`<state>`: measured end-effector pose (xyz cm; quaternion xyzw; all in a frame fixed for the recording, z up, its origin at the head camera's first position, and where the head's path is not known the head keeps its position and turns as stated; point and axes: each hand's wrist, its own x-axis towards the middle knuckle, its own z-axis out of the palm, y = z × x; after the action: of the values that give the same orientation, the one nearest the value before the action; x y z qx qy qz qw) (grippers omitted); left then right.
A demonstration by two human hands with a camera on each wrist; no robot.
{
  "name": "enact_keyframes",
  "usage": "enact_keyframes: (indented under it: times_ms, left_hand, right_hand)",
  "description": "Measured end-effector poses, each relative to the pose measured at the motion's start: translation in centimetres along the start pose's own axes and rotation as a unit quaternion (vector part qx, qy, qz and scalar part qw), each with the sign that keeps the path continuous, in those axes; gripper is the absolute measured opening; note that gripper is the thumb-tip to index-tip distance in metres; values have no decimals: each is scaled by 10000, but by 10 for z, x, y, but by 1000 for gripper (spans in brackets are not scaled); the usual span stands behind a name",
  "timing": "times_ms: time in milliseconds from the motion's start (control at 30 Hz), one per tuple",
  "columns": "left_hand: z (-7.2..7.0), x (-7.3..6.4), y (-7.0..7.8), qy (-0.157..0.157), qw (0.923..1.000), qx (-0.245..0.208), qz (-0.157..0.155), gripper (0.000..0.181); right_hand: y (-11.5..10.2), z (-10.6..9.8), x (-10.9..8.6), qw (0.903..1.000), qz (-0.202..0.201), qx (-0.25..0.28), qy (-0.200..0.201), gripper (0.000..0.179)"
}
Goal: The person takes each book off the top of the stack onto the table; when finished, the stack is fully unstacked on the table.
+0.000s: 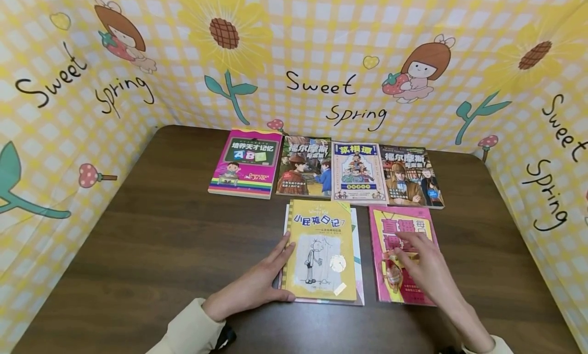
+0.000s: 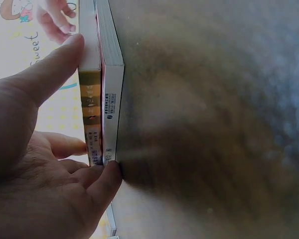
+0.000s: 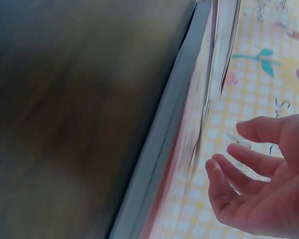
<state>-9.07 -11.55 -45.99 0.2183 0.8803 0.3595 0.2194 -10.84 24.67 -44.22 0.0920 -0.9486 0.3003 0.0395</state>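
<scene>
A yellow Wimpy Kid book (image 1: pixel 321 262) lies flat on a pale-edged book (image 1: pixel 360 272), which shows only along its margins. My left hand (image 1: pixel 257 282) rests against the left side of this pair. In the left wrist view, its thumb touches the yellow book near a corner, and the other fingers touch the stacked spines (image 2: pixel 93 99). To the right lies a pink book (image 1: pixel 383 287) with a yellow picture on its cover. Over that cover hovers my right hand (image 1: pixel 427 267), its fingers loosely bent and holding nothing; the right wrist view shows the hand (image 3: pixel 259 174) apart from the books.
Behind, a row holds a magenta ABC book (image 1: pixel 245 165), a detective book (image 1: pixel 303 165), a white-and-blue book (image 1: pixel 357 172) and another detective book (image 1: pixel 411 178). They lie on a dark wooden table (image 1: pixel 161 216). A yellow checked cloth (image 1: pixel 275 52) walls the back and sides.
</scene>
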Motion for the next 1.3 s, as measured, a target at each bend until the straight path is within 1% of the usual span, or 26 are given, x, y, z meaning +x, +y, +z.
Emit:
enact_keyframes:
  times_ms: [100, 200, 333, 433, 533, 667, 733, 867, 967, 1033, 1133, 1167, 1233, 1300]
  left_hand:
    - [1, 0, 0, -8, 10000, -31, 25, 99]
    - [1, 0, 0, -5, 10000, -42, 38, 98]
    - [0, 1, 0, -9, 10000, -40, 27, 99]
    - [-1, 1, 0, 4, 10000, -8, 31, 99]
    - [0, 1, 0, 9, 10000, 44, 16, 99]
    - [1, 1, 0, 5, 10000, 57, 2, 99]
    - [0, 0, 0, 10, 10000, 38, 31, 99]
    - [0, 1, 1, -25, 10000, 1, 36, 98]
    - [-2, 2, 3, 17, 9998, -177, -47, 93]
    - [-3, 3, 5, 153, 9992, -343, -129, 88]
    - [-4, 5, 8, 504, 9963, -636, -282, 77]
    - [-5, 6, 9, 632, 9942, -808, -324, 73]
    - [-6, 8, 9, 881, 9876, -1232, -413, 67]
    - [-7, 10, 10, 1129, 9766, -1758, -507, 61]
  right_hand:
    - [-8, 8, 3, 9988, -58, 83, -472, 45]
    - [-14, 16, 4, 9953, -103, 117, -954, 54]
    - [-21, 25, 5, 9895, -59, 166, -1433, 62]
    - [-26, 29, 6, 9877, -152, 133, -1553, 65]
    - [-28, 33, 6, 9863, -356, 102, -1609, 67]
    - [-30, 37, 5, 9830, -597, 101, -1734, 67]
    - [-31, 39, 6, 9814, -652, 98, -1804, 66]
    - [-33, 41, 6, 9803, -791, -39, -1808, 63]
    - [-35, 41, 6, 9804, -895, -137, -1748, 61]
    - [-37, 41, 6, 9803, -920, -192, -1738, 59]
    - [-39, 42, 7, 9791, -940, -285, -1781, 57]
    - [-40, 43, 7, 9786, -937, -305, -1806, 57]
    - [-41, 44, 8, 9783, -926, -315, -1827, 57]
    - [-42, 44, 8, 9784, -935, -317, -1816, 57]
